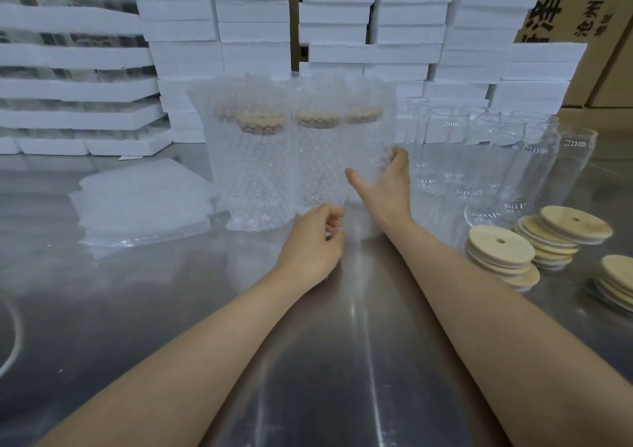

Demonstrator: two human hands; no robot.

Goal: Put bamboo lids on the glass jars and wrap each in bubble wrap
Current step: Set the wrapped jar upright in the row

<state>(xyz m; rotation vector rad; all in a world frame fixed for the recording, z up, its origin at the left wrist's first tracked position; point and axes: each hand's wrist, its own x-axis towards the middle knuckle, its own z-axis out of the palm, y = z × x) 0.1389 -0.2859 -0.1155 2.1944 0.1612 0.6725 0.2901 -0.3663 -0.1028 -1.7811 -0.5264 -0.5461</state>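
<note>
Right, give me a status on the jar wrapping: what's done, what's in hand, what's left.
Done: the wrapped jars with lids on stand mid-table. In hand: the right hand grips the rightmost wrapped jar; the left hand is curled by its base, hold unclear. Left: the bare glass jars need lids from the bamboo lid stacks and wrap from the bubble wrap pile.

A shiny steel table (342, 361) carries everything. At its left lies a flat stack of clear bubble-wrap sheets (144, 203). Mid-table stand upright bubble-wrapped glass jars (260, 172) — bamboo-lidded — with bare clear glass jars (507, 158) just beside them to the right. Stacks of round bamboo lids (500, 251) sit near the right edge — white foam blocks (96, 145) line the back.
</note>
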